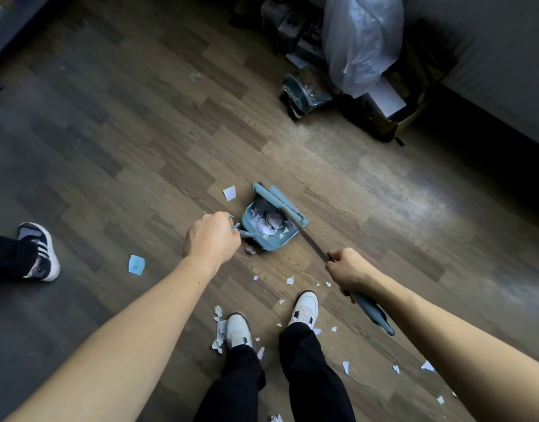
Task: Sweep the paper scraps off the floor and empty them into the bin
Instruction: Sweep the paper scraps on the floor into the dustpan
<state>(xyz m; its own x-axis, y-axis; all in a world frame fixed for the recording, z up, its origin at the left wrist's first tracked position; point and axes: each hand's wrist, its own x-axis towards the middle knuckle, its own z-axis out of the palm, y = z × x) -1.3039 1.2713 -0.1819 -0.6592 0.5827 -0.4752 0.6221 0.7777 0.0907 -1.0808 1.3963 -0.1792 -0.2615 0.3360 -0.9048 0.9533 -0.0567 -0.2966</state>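
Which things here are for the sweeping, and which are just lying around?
For the job:
- broom, gripped by the right hand
- dustpan with scraps in it, gripped by the left hand
- paper scraps on the floor

Just lying about:
- dark wrapped packet
- cardboard box
- clear plastic bag (maybe a bin liner, cannot tell)
- another person's shoe
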